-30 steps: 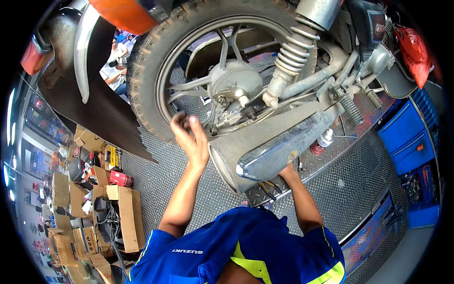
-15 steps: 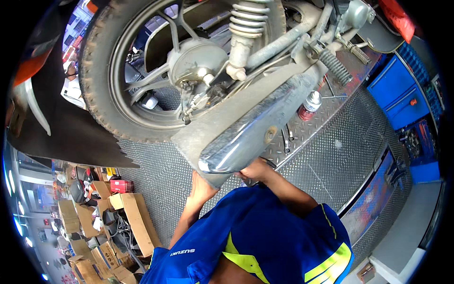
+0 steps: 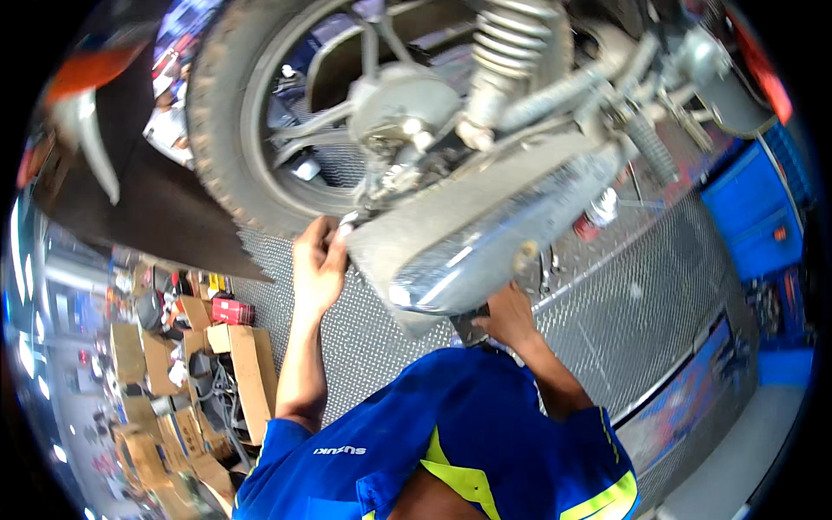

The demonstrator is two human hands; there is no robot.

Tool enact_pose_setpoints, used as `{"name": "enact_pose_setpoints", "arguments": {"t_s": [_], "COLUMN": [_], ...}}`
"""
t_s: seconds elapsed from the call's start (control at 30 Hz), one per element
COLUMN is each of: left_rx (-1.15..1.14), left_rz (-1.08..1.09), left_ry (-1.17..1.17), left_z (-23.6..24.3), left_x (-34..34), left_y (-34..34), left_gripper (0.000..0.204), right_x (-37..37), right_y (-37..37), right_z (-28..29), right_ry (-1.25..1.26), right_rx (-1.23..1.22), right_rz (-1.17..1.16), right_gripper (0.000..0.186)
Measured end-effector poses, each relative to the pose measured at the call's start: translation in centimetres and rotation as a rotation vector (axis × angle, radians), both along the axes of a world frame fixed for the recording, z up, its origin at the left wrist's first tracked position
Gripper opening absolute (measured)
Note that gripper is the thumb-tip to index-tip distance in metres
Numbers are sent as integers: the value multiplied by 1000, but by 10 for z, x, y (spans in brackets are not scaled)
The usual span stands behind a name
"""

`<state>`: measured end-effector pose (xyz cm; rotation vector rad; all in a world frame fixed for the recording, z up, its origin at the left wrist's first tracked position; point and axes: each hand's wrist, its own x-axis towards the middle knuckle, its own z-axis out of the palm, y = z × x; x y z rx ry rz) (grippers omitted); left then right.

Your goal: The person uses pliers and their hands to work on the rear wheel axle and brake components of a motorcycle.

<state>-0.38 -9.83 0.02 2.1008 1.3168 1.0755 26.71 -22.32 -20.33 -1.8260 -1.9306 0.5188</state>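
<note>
A motorcycle's rear wheel stands in front of me, a little blurred. Along its near side runs a grey exhaust muffler with a scuffed chrome heat shield. My left hand is at the muffler's far left corner, just below the wheel hub. Its thumb and fingers are pinched together at a small shiny part, too blurred to name. Below the shield's near side, my right hand is closed on a dark object, whose kind I cannot make out.
A spray can and wrenches lie on the tread-plate platform right of the muffler. Opened cardboard boxes fill the lower left. A dark mudguard hangs at left; a blue cabinet stands right.
My left hand has moved up and away from under the muffler's near end to its far left corner. My right hand stays below the shield. The whole view has shifted.
</note>
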Motion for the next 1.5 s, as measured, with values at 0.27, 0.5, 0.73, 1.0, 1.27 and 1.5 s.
{"name": "enact_pose_setpoints", "arguments": {"t_s": [0.27, 0.5, 0.73, 1.0, 1.27, 1.5], "left_rx": [-176, -152, -112, -128, 95, -19], "left_rz": [-55, -84, -49, -28, -52, -107], "left_ry": [-141, -68, 7, 57, 211, 199], "left_z": [44, 45, 65, 64, 62, 68], "left_x": [39, 39, 51, 56, 56, 60], "left_y": [50, 72, 66, 73, 68, 71], "left_gripper": [26, 33, 34, 34, 31, 30], "right_x": [-1, 7, -8, -49, -62, -76], "right_y": [2, -9, 31, 104, 130, 142], "right_z": [-23, -14, -2, -14, -24, -29], "right_ry": [-112, 1017, 923, 1635, 1980, 2125], "right_rx": [125, -295, -84, -155, -263, -249], "right_rz": [18, -174, 53, 195, 265, 292], "right_gripper": [44, 28, 25, 24, 23, 23]}}
